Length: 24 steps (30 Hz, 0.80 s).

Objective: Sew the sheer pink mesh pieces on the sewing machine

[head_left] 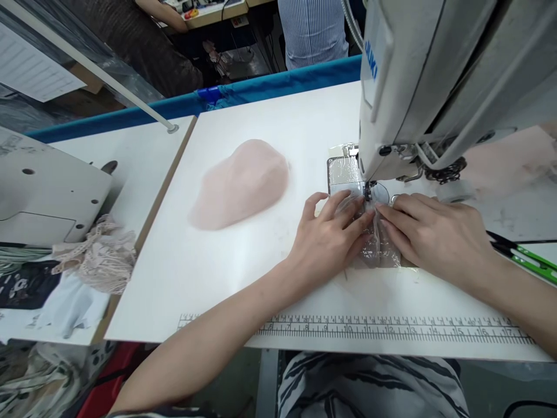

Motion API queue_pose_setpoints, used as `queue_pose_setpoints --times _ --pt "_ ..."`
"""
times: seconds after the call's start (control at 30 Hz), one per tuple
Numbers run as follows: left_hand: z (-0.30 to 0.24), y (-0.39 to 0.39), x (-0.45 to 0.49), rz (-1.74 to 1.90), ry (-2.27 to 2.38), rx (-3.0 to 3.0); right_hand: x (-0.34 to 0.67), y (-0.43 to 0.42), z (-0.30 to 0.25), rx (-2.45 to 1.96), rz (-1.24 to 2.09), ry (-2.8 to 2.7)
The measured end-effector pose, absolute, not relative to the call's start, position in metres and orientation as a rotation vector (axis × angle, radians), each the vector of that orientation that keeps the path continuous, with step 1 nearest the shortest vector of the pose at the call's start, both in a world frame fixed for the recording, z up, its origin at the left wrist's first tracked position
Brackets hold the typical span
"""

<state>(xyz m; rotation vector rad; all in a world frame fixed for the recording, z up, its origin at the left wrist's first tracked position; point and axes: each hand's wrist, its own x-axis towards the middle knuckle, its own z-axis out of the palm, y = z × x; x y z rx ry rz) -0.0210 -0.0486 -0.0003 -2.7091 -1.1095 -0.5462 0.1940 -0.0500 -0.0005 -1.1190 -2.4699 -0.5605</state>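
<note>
A thin, see-through piece of fabric (379, 235) lies under the needle and presser foot (369, 190) of a white sewing machine (404, 75). My left hand (328, 235) is on the left of the needle, its fingertips bent down and gripping the fabric, the outer fingers slightly spread. From the right, my right hand (441, 238) pinches the same fabric close to the foot, thumb and forefinger together. Both hands partly cover the fabric and the metal needle plate (342, 169). To the left, a pale pink rounded fabric piece (243, 186) lies flat on the white table (226, 273).
Green-and-black thread snips (533, 261) lie right of my right wrist. A printed ruler (369, 330) runs along the front edge. More pink fabric (513, 159) sits behind the machine. At left are another machine (47, 186) and a beige yarn bundle (104, 255). Other people sit beyond the blue-edged table.
</note>
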Motion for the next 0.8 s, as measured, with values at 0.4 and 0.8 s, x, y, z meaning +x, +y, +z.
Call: queue_pose_setpoints --times 0.4,0.8 --pt "0.0 -0.055 -0.022 -0.507 -1.101 -2.789 0.192 -0.055 0.001 -1.17 -0.475 -2.493" --pt "0.001 -0.044 -0.024 -0.494 -1.159 -2.914 0.192 -0.053 0.001 -1.218 -0.452 -2.491"
